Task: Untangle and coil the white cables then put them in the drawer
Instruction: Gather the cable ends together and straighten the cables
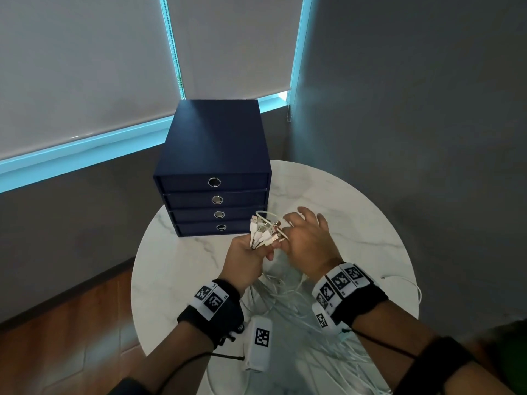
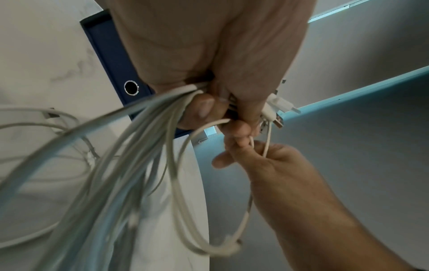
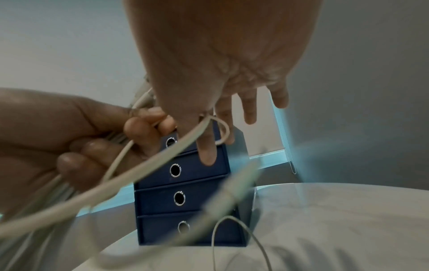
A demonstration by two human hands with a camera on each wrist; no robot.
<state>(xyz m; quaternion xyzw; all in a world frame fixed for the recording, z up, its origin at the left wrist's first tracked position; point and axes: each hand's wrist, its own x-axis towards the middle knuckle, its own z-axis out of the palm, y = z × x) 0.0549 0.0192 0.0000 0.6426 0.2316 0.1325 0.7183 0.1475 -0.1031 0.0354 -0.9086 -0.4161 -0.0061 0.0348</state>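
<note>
My left hand (image 1: 251, 255) grips a bundle of white cables (image 2: 144, 139), held up above the table with the plug ends (image 1: 263, 230) sticking out over the fist. Right beside it, my right hand (image 1: 306, 239) pinches one thin cable loop (image 2: 265, 144) between thumb and forefinger while its other fingers (image 3: 249, 110) stay spread. The rest of the cables (image 1: 285, 303) hang down in a tangle onto the table. The navy drawer unit (image 1: 214, 155) stands just behind the hands, all its drawers closed.
The round white marble table (image 1: 356, 201) holds the drawer unit at its back left edge. One loose cable end (image 1: 410, 283) trails toward the table's right rim. Window blinds and grey walls lie beyond; wooden floor lies lower left.
</note>
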